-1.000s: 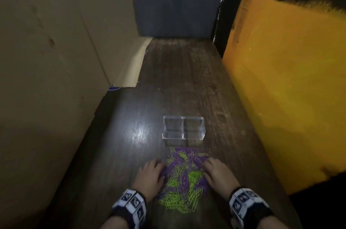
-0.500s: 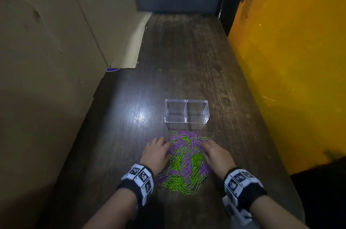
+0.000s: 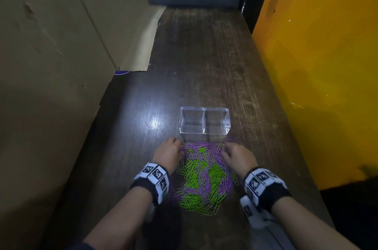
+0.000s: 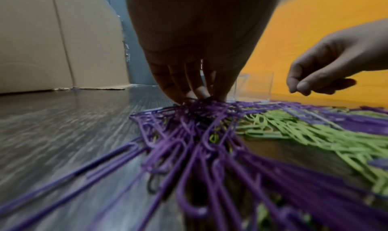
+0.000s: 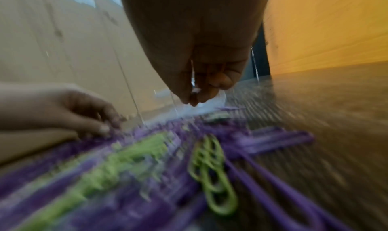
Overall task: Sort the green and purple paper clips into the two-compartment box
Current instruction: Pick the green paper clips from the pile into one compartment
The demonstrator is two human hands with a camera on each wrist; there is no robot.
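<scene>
Pinching purple paper clips (image 4: pixel 189 118), left hand (image 3: pixel 168 152) grip closed; right hand (image 3: pixel 238 156) grip curled, contents unclear

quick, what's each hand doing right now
Left hand: fingers curled onto purple paper clips; a real pinch cannot be told.
Right hand: curled above the pile, nothing visibly held.

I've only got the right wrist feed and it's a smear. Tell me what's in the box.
Observer: Nothing that the head view shows: both compartments of the clear box look empty.
Operator: Now the left hand.
Observer: In the left wrist view its fingertips are down on purple clips at the edge of the pile; a grip isn't clear.
Operator: And the right hand.
Observer: Same view: it hangs above the pile, thumb against forefinger, no clip visible.
</scene>
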